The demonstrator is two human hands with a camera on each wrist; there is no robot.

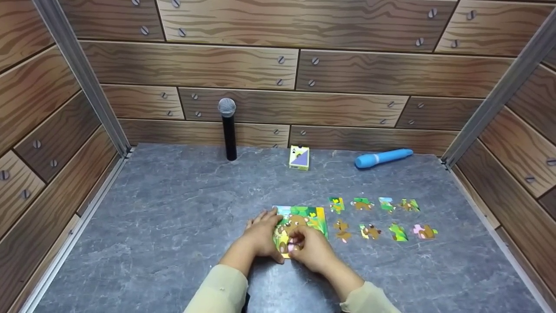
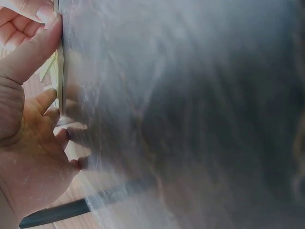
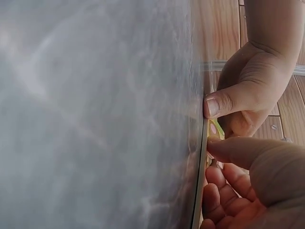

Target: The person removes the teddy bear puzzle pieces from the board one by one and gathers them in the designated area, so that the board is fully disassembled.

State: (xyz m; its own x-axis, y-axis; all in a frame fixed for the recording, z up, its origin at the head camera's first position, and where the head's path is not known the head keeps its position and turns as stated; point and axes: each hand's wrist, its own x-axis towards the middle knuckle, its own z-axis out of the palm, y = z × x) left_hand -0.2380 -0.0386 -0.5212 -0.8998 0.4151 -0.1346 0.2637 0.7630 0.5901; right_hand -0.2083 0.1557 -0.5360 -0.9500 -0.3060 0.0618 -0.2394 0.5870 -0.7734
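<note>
A square picture puzzle with a brown bear on a green and yellow scene lies flat on the table. My left hand rests spread along its left side, thumb at the near edge. Over the lower middle of the picture, my right hand pinches a puzzle piece between thumb and curled fingers. That puzzle piece, yellow-green with a pink oval, tilts up from the board in the right wrist view; the fingers cover most of it. Both thumbs are close together there.
Several loose puzzle pieces lie in two rows right of the puzzle. Toward the back wall, a black microphone stands upright, a card box is in the middle, and a blue microphone-shaped object lies at right.
</note>
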